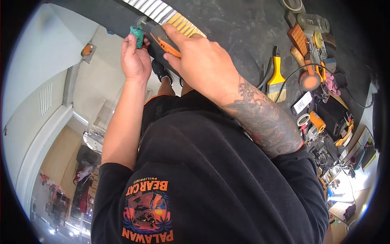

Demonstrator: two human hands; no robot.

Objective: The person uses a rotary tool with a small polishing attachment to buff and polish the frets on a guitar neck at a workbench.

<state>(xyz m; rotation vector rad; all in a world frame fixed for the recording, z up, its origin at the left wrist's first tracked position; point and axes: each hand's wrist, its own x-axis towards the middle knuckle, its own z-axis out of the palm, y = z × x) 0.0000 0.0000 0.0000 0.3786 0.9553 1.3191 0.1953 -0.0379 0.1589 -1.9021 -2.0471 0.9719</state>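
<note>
My left hand is closed on a small green lump with a rough, carved-looking surface, gripped between thumb and fingers. My right hand wraps around a dark grey and orange rotary tool. At the tool's tip sits a small round disc, just above the top of the green lump. Whether disc and lump touch, I cannot tell. A ribbed strip, white turning to yellow, lies on the dark table just beyond the tool, partly behind my right hand.
On the dark tabletop to the right lie a yellow-handled brush, a phone, a glass jar, a brown block and a black cable. More tools and a tape roll crowd the far right. Tiled floor shows at left.
</note>
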